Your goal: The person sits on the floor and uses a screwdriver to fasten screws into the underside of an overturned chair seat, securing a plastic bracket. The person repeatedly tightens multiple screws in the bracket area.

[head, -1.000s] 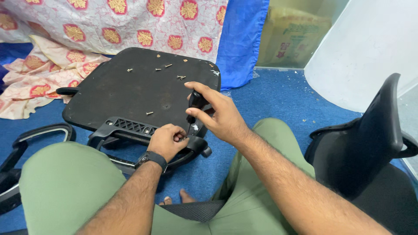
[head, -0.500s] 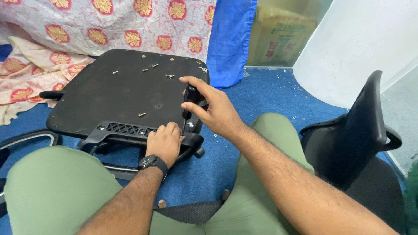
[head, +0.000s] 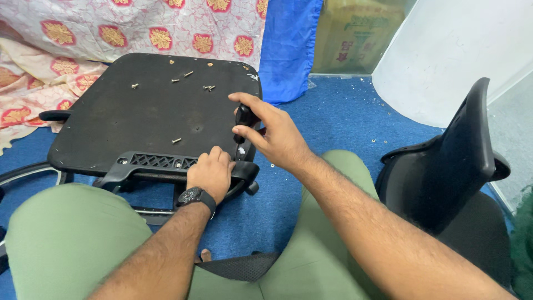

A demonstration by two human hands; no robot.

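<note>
An upturned black chair seat base (head: 133, 119) lies on the blue carpet in front of my knees. My right hand (head: 272, 133) grips the black handle of a screwdriver (head: 244, 118), held upright at the seat's near right corner. My left hand (head: 210, 175), with a black watch on the wrist, presses on the black armrest bracket (head: 161, 164) along the seat's near edge, beside the screwdriver tip. Several loose screws (head: 189, 75) lie scattered on the seat's underside.
A black chair backrest (head: 455, 150) stands at my right. A floral cloth (head: 127, 28) and a blue cloth (head: 288, 44) hang behind the seat, with a cardboard box (head: 355, 36) and a white panel (head: 455, 50) further right. A black curved armrest (head: 22, 172) lies at the left.
The view has shifted slightly, so the seat sits a little lower and more to the left. Both hands keep their places on the screwdriver and bracket.
</note>
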